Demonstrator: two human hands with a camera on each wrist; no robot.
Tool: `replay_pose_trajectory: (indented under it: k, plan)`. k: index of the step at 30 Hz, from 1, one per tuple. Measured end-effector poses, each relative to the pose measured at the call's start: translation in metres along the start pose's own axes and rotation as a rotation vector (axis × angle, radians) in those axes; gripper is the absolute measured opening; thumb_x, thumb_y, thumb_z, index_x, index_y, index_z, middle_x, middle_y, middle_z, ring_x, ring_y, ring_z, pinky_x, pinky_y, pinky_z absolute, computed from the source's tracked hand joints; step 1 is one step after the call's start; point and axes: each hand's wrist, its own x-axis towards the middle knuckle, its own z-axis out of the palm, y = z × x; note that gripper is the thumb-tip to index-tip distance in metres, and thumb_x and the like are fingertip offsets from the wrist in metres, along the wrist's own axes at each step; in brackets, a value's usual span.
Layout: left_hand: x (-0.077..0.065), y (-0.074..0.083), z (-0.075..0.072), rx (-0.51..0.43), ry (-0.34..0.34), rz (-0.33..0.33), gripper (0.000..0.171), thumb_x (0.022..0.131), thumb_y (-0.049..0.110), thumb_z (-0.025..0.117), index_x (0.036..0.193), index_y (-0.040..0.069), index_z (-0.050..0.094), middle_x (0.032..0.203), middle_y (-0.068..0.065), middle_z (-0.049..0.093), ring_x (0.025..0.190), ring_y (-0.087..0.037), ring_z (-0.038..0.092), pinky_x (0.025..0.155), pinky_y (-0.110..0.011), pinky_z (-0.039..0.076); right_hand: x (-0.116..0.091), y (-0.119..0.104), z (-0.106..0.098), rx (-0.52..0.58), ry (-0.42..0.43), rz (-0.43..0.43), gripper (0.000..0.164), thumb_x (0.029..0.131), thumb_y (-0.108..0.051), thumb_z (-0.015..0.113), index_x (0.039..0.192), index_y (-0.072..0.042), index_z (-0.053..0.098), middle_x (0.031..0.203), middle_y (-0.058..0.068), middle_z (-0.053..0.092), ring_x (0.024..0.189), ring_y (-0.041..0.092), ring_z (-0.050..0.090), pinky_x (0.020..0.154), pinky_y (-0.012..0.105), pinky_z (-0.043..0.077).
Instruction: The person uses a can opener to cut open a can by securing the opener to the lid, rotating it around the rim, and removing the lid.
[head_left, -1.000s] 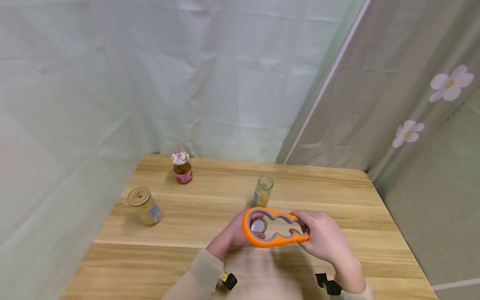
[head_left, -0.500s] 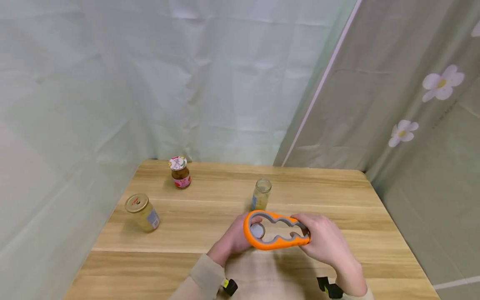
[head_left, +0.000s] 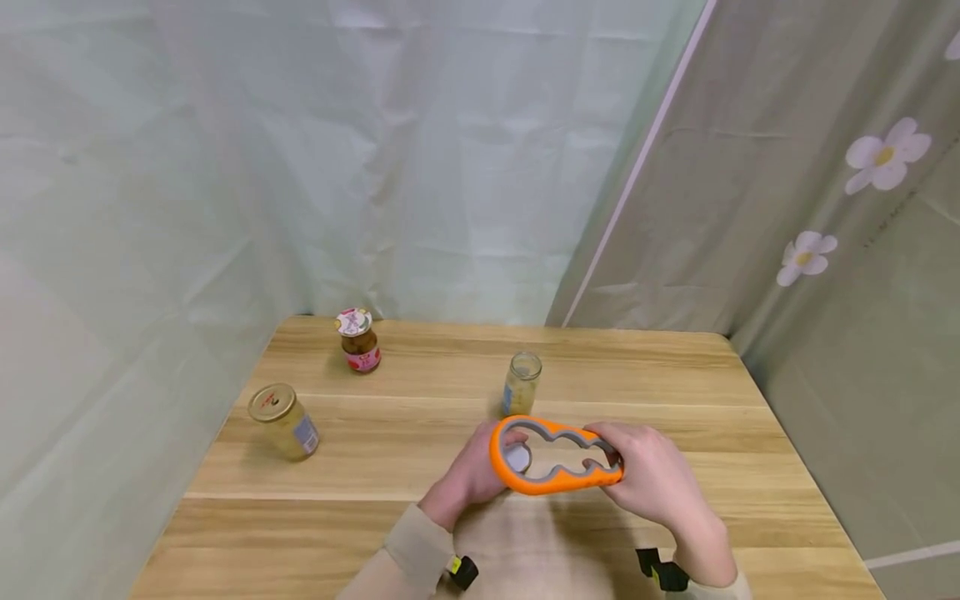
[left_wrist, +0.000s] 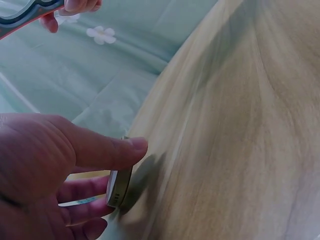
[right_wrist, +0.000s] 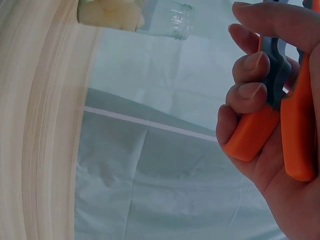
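My left hand (head_left: 474, 468) pinches a small round metal lid (head_left: 519, 457) between thumb and fingers. In the left wrist view the lid (left_wrist: 120, 185) stands on edge close over the table, its thin rim showing. My right hand (head_left: 648, 475) grips the narrow handle end of an orange jar opener (head_left: 558, 482) with a grey toothed lining. The opener's wide loop overlaps the lid in the head view. Beyond both hands a lidless glass jar (head_left: 521, 387) stands upright, and pale chunks lie inside the jar (right_wrist: 112, 12) in the right wrist view.
On the left of the wooden table (head_left: 420, 467) stands a jar with a gold lid (head_left: 285, 421). A smaller jar with a pink label (head_left: 361, 343) is near the back left corner. Pale curtains (head_left: 450, 167) hang behind the back edge and along both sides.
The head view has shifted slightly. The left hand has turned a little, so the lid sits further inside the opener's loop as seen from the head. Both holds stay the same.
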Motion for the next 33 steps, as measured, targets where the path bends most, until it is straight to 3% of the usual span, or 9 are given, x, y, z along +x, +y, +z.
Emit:
replay_pose_trajectory:
  k: [6, 13, 20, 23, 26, 30, 33]
  plan:
    - [0.006, -0.001, 0.002, 0.044, 0.021, -0.027, 0.017, 0.090, 0.017, 0.066, 0.105, 0.013, 0.072, 0.103, -0.004, 0.067, 0.095, -0.023, 0.055, 0.088, -0.044, 0.047, 0.000, 0.003, -0.003, 0.005, 0.020, 0.015, 0.032, 0.073, -0.023, 0.080, 0.099, -0.032, 0.063, 0.062, -0.020, 0.042, 0.052, 0.002, 0.039, 0.044, 0.023, 0.035]
    - [0.006, 0.000, 0.003, 0.061, 0.034, -0.103, 0.024, 0.085, 0.021, 0.076, 0.108, 0.015, 0.072, 0.115, -0.008, 0.063, 0.109, -0.027, 0.051, 0.095, -0.045, 0.047, -0.006, 0.008, -0.006, -0.005, 0.028, 0.046, 0.032, 0.075, -0.026, 0.081, 0.101, -0.032, 0.064, 0.064, -0.017, 0.043, 0.055, 0.003, 0.040, 0.048, 0.024, 0.036]
    - [0.004, 0.002, 0.009, 0.058, 0.026, -0.125, 0.025, 0.086, 0.023, 0.076, 0.110, 0.017, 0.071, 0.117, -0.008, 0.060, 0.108, -0.026, 0.051, 0.094, -0.045, 0.048, -0.012, 0.008, -0.005, -0.003, 0.015, 0.074, 0.032, 0.076, -0.030, 0.080, 0.104, -0.033, 0.064, 0.066, -0.019, 0.043, 0.057, 0.003, 0.041, 0.048, 0.024, 0.037]
    - [0.003, 0.003, 0.011, 0.042, 0.041, -0.120, 0.025, 0.094, 0.024, 0.068, 0.117, 0.014, 0.069, 0.115, -0.007, 0.061, 0.106, -0.026, 0.051, 0.091, -0.045, 0.049, -0.011, 0.007, -0.005, 0.002, 0.017, 0.079, 0.033, 0.076, -0.031, 0.081, 0.104, -0.033, 0.065, 0.067, -0.019, 0.043, 0.057, 0.003, 0.041, 0.048, 0.024, 0.037]
    - [0.004, 0.003, 0.013, 0.069, 0.052, -0.071, 0.023, 0.099, 0.023, 0.060, 0.118, 0.013, 0.069, 0.114, -0.005, 0.063, 0.102, -0.025, 0.051, 0.088, -0.044, 0.048, -0.010, 0.006, -0.004, 0.011, 0.020, 0.076, 0.034, 0.076, -0.030, 0.081, 0.105, -0.031, 0.065, 0.067, -0.019, 0.043, 0.056, 0.003, 0.041, 0.049, 0.024, 0.038]
    - [0.004, 0.002, 0.015, 0.114, 0.065, -0.008, 0.020, 0.097, 0.020, 0.059, 0.111, 0.014, 0.072, 0.113, -0.002, 0.066, 0.100, -0.023, 0.052, 0.085, -0.041, 0.047, -0.009, 0.005, -0.003, 0.018, 0.017, 0.078, 0.034, 0.075, -0.030, 0.081, 0.105, -0.032, 0.065, 0.067, -0.020, 0.043, 0.056, 0.002, 0.040, 0.048, 0.024, 0.038]
    - [0.001, 0.000, 0.016, 0.112, 0.078, -0.002, 0.020, 0.097, 0.017, 0.060, 0.111, 0.013, 0.072, 0.112, -0.002, 0.068, 0.098, -0.022, 0.053, 0.083, -0.040, 0.046, -0.010, 0.004, -0.001, 0.016, 0.008, 0.088, 0.034, 0.075, -0.030, 0.082, 0.104, -0.034, 0.064, 0.066, -0.020, 0.043, 0.055, 0.002, 0.040, 0.048, 0.023, 0.037]
